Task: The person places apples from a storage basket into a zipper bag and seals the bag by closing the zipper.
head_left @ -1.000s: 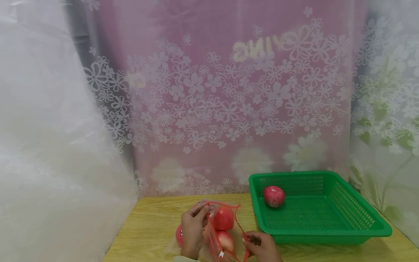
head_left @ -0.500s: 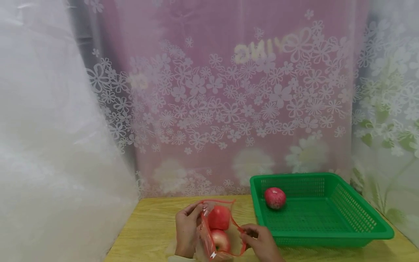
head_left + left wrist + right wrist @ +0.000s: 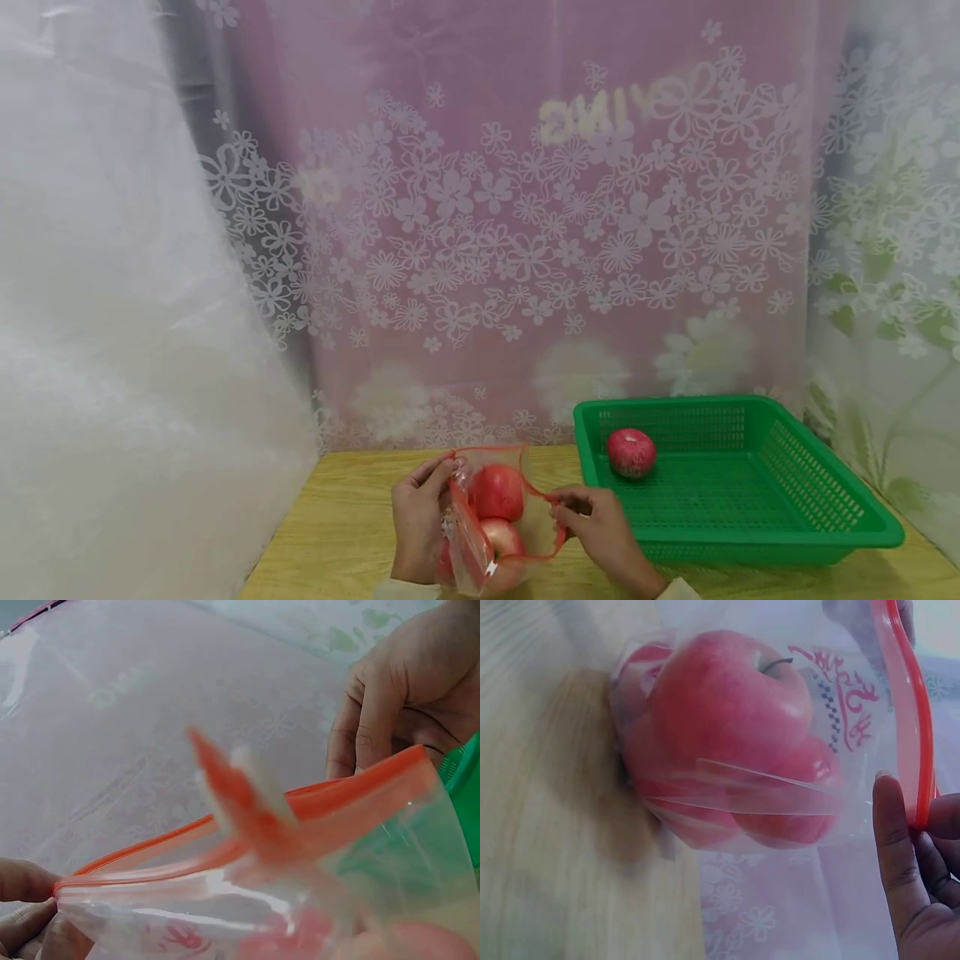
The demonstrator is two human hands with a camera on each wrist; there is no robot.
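A clear zip bag [image 3: 468, 550] with an orange-red rim stands between the hands, its mouth spread apart. Inside are several red apples [image 3: 727, 712], pressed together near the bottom. My left hand [image 3: 416, 525] pinches the left end of the rim between thumb and fingers. On the opposite side my right hand [image 3: 603, 533] pinches the rim, and in the right wrist view its index finger [image 3: 896, 847] lies straight along the plastic. A blurred white and orange zip slider [image 3: 247, 791] juts up from the rim in the left wrist view. Red printing [image 3: 847, 690] marks the bag's side.
A green plastic basket [image 3: 750, 542] stands on the right, close beside the right hand. One red apple [image 3: 632, 453] lies in its left back part. The wooden table [image 3: 337, 500] ends at a pink flowered curtain [image 3: 450, 250] behind, with pale sheets on both sides.
Both hands have shifted: the left one leftward, the right one a little away from the body. Between them the bag has moved left and its mouth is held wider. The basket apple stays put.
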